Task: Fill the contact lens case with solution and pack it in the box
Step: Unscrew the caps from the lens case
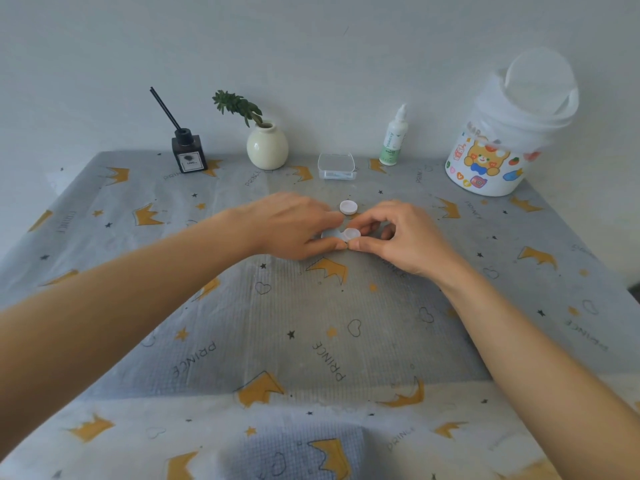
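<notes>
A pale blue contact lens case [333,234] lies on the table between my hands. My left hand [294,230] holds its left side. My right hand [398,237] pinches a white cap [352,233] sitting on the case's right well. A second white cap [348,207] lies loose just behind the case. The clear plastic box [337,166] stands closed at the back centre. The solution bottle [393,136], white with a green label, stands upright to the box's right.
A patterned cloth [311,341] covers the table. At the back stand a reed diffuser [188,152], a cream vase with a sprig [266,147] and a large tissue tub with a bear print [502,140]. A wall rises behind.
</notes>
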`<action>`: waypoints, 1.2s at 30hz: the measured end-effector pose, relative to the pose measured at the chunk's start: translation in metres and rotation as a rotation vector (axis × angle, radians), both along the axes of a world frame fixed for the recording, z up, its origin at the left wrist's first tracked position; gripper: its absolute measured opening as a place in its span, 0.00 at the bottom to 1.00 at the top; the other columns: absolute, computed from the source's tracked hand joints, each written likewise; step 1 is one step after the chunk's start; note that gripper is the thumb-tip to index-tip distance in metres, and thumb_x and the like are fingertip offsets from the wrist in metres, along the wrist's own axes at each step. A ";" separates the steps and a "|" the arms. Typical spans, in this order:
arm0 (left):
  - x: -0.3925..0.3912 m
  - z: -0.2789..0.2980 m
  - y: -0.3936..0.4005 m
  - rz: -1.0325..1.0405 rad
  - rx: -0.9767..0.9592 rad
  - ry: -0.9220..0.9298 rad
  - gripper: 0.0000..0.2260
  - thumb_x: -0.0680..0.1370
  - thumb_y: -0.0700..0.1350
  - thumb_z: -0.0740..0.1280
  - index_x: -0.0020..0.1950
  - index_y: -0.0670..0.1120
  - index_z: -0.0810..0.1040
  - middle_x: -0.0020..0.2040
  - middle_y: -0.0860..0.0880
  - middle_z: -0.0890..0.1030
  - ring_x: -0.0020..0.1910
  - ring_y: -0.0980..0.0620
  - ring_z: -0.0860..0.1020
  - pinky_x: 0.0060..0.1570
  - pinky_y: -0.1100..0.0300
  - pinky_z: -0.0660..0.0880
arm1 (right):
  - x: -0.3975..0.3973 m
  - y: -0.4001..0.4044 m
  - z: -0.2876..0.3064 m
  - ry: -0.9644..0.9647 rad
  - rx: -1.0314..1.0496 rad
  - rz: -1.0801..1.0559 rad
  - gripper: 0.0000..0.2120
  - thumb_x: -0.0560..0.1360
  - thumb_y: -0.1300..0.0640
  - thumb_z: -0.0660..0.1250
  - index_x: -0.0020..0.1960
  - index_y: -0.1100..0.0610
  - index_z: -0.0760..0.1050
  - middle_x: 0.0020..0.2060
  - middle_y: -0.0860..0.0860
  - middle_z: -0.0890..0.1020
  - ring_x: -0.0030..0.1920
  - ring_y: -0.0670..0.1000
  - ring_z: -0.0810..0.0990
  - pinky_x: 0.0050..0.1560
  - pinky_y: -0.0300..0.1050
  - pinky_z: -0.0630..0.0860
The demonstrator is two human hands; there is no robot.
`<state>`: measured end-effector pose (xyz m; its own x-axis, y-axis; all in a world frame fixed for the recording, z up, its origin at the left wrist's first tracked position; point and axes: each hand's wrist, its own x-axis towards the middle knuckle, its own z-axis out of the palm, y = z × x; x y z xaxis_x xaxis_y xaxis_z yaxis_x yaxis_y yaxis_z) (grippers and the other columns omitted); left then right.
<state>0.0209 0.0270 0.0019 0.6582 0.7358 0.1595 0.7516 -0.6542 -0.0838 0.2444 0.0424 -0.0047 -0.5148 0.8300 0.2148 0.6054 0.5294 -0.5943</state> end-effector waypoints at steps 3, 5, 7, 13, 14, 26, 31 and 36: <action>0.000 -0.002 0.000 0.009 0.018 -0.017 0.16 0.81 0.62 0.56 0.42 0.51 0.63 0.33 0.55 0.65 0.32 0.51 0.69 0.26 0.61 0.57 | 0.000 -0.001 0.001 -0.006 0.003 0.006 0.08 0.69 0.50 0.79 0.46 0.43 0.83 0.39 0.40 0.80 0.39 0.34 0.74 0.37 0.26 0.67; 0.000 -0.002 -0.001 0.016 0.019 -0.026 0.16 0.81 0.62 0.56 0.42 0.51 0.63 0.33 0.55 0.65 0.32 0.51 0.69 0.27 0.60 0.57 | 0.000 -0.001 0.001 -0.010 0.005 0.001 0.08 0.69 0.50 0.79 0.46 0.43 0.82 0.39 0.40 0.80 0.39 0.34 0.74 0.37 0.26 0.67; 0.001 -0.003 -0.001 0.022 0.012 -0.031 0.17 0.81 0.62 0.56 0.42 0.51 0.63 0.33 0.55 0.65 0.32 0.51 0.69 0.28 0.59 0.59 | 0.000 0.000 0.000 -0.009 0.007 -0.005 0.08 0.69 0.50 0.79 0.46 0.43 0.82 0.39 0.40 0.80 0.39 0.33 0.74 0.37 0.26 0.67; -0.006 0.001 0.008 -0.080 0.049 0.073 0.23 0.77 0.70 0.48 0.44 0.52 0.65 0.35 0.56 0.69 0.33 0.52 0.72 0.30 0.58 0.65 | 0.001 -0.002 0.000 0.009 -0.011 0.006 0.09 0.69 0.51 0.78 0.48 0.47 0.84 0.39 0.40 0.80 0.39 0.33 0.75 0.39 0.26 0.69; -0.006 0.003 0.011 -0.142 0.078 0.094 0.24 0.77 0.71 0.46 0.47 0.52 0.67 0.36 0.56 0.70 0.35 0.53 0.71 0.31 0.57 0.67 | 0.001 -0.002 0.000 0.011 -0.012 0.009 0.09 0.69 0.51 0.78 0.49 0.47 0.85 0.39 0.40 0.80 0.39 0.33 0.75 0.39 0.27 0.69; -0.002 0.009 0.023 -0.410 0.148 0.147 0.15 0.83 0.60 0.53 0.52 0.48 0.68 0.38 0.50 0.74 0.36 0.50 0.72 0.38 0.52 0.74 | 0.001 -0.001 0.001 0.000 0.003 0.016 0.09 0.70 0.52 0.78 0.51 0.49 0.85 0.39 0.41 0.80 0.44 0.42 0.77 0.42 0.34 0.72; -0.002 0.008 0.010 -0.314 0.122 0.082 0.13 0.82 0.61 0.55 0.50 0.53 0.63 0.35 0.50 0.73 0.34 0.50 0.72 0.32 0.57 0.68 | 0.002 -0.003 -0.001 0.020 0.000 0.020 0.08 0.69 0.51 0.79 0.48 0.48 0.85 0.38 0.41 0.80 0.41 0.38 0.77 0.41 0.31 0.71; 0.001 -0.001 0.000 -0.079 0.162 0.115 0.26 0.77 0.70 0.46 0.44 0.49 0.67 0.33 0.54 0.67 0.34 0.52 0.70 0.30 0.57 0.67 | 0.002 -0.004 -0.003 0.050 -0.001 0.002 0.08 0.68 0.51 0.79 0.46 0.45 0.83 0.37 0.39 0.80 0.40 0.37 0.76 0.40 0.29 0.70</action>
